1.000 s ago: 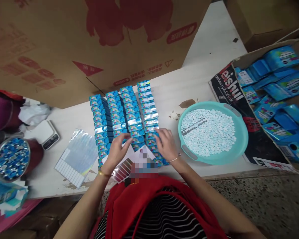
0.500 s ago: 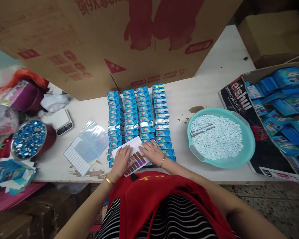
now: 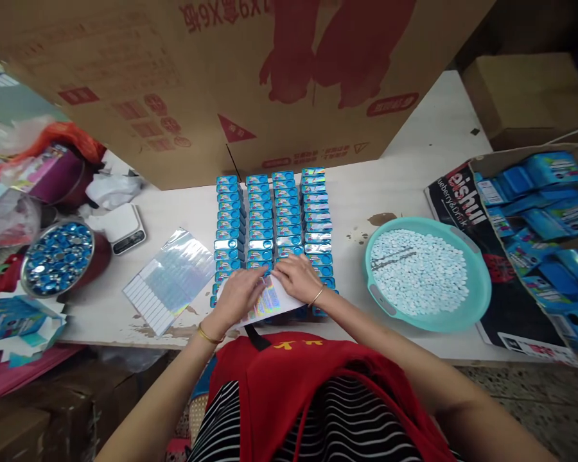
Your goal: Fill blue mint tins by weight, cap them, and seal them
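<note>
A white sheet with shiny, rainbow-coloured strips, which looks like a sticker sheet (image 3: 270,300), lies over the near end of rows of blue tins (image 3: 261,234). My left hand (image 3: 241,292) grips its left part, the thumb and fingertips near the top edge. On its right part my right hand (image 3: 297,277) is closed, fingers curled and fingertips close to those of the left. Small labels show on the tins' narrow sides, and the tins stand packed in several columns. My hands and the sheet hide the nearest ones.
Left of the tins lies another shiny sheet (image 3: 171,279), with a small white scale (image 3: 125,228) and a pot of blue wrapped pieces (image 3: 60,260) beyond. A turquoise basin (image 3: 476,285) of pale tablets stands right, beside a carton (image 3: 455,199) of blue packs. A large cardboard box (image 3: 197,128) stands behind.
The sheet has turned, and its strips now catch the light in rainbow colours. My hands have come closer together at its upper edge. The whole view has shifted slightly.
</note>
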{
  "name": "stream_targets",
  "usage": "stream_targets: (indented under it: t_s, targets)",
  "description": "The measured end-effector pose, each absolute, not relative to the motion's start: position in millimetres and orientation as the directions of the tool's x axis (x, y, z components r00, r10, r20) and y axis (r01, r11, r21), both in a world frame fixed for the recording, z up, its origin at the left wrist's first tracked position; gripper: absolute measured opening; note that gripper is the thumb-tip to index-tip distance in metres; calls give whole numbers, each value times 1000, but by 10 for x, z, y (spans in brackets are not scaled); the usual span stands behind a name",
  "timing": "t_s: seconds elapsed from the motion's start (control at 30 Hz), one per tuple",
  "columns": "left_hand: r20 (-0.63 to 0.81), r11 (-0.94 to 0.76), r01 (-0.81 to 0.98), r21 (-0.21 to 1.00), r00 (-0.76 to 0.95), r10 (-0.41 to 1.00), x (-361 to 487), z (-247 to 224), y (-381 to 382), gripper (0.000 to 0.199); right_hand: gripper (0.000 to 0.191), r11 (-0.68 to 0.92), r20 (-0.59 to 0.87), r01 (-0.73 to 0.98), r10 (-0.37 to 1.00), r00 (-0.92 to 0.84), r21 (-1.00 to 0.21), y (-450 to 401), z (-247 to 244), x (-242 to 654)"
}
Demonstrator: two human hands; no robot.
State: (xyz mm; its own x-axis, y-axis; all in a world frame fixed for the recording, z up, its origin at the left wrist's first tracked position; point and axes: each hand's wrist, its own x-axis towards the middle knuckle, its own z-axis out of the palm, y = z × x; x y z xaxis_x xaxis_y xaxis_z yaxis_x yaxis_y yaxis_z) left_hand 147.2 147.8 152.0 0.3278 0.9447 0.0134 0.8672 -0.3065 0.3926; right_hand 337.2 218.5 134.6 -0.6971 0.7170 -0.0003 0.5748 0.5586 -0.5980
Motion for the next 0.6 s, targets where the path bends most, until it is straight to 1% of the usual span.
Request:
stream_targets:
  t_s: [0.07, 0.13, 0.23, 0.3, 0.4, 0.47, 0.5, 0.53, 0.57, 0.6]
  targets:
    - [103, -376, 866, 329, 363, 926, 1538, 1571, 1560, 22, 29, 485, -46, 583, 742, -669, -651, 2249, 1383, 3373]
    - [178, -401, 873, 279, 363, 915, 1604, 1568, 1608, 20, 28, 396, -99, 599, 773, -626, -695, 2290, 1379, 3379]
    - [247, -433, 857, 278, 372, 895, 1697, 1565, 1592, 19, 29, 283, -172, 613, 799, -576, -738, 2332, 1338, 3415]
    - [235, -439, 829, 347, 376, 896, 1762, 1629, 1518, 16, 29, 242, -194, 623, 814, -548, -744, 2365, 1305, 3460]
    - [190, -404, 725, 558, 362, 912, 1839, 1822, 1380, 8, 26, 209, -201, 671, 854, -480, -711, 2426, 1264, 3548]
    - [204, -324, 644, 693, 256, 945, 1850, 1943, 1346, 7, 25, 209, -187, 688, 871, -454, -695, 2454, 1257, 3600]
    - [212, -274, 626, 731, 173, 962, 1841, 1982, 1361, 10, 26, 218, -174, 683, 873, -456, -697, 2460, 1262, 3619]
    - [216, -227, 631, 742, 96, 972, 1822, 2000, 1398, 14, 26, 231, -158, 671, 871, -465, -705, 2459, 1274, 3631]
    - [217, -196, 661, 724, 52, 975, 1797, 1998, 1452, 21, 27, 246, -139, 651, 866, -480, -718, 2452, 1291, 3636]
    - [213, -185, 711, 678, 51, 976, 1767, 1978, 1516, 30, 27, 259, -120, 626, 860, -496, -735, 2441, 1312, 3635]
